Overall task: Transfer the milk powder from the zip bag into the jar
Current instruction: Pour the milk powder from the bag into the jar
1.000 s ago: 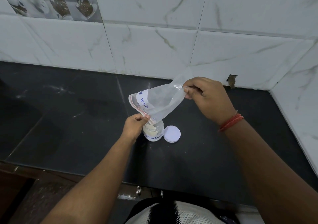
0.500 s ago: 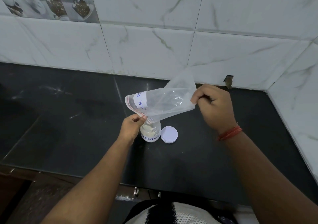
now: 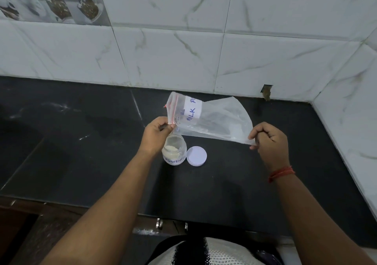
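A clear zip bag [image 3: 212, 120] with a red zip strip and a white "MILK" label hangs stretched above the black counter. My left hand [image 3: 156, 135] pinches its zip-end corner just above the jar. My right hand [image 3: 269, 140] pinches the bag's bottom corner, out to the right. The bag looks see-through, with no heap of powder showing inside. Below my left hand stands a small open jar [image 3: 174, 150] labelled "POWDER", with pale powder inside. Its white lid [image 3: 196, 156] lies flat on the counter right beside it.
The black counter [image 3: 81, 152] meets white marble-look tiled walls at the back and on the right, forming a corner. A small dark hole [image 3: 266, 91] sits at the base of the back wall. The counter's front edge runs close to my body.
The bag has swung from tilted, mouth-down over the jar, to nearly level. My right hand has dropped lower and moved right with the bottom corner. The jar's mouth now shows uncovered.
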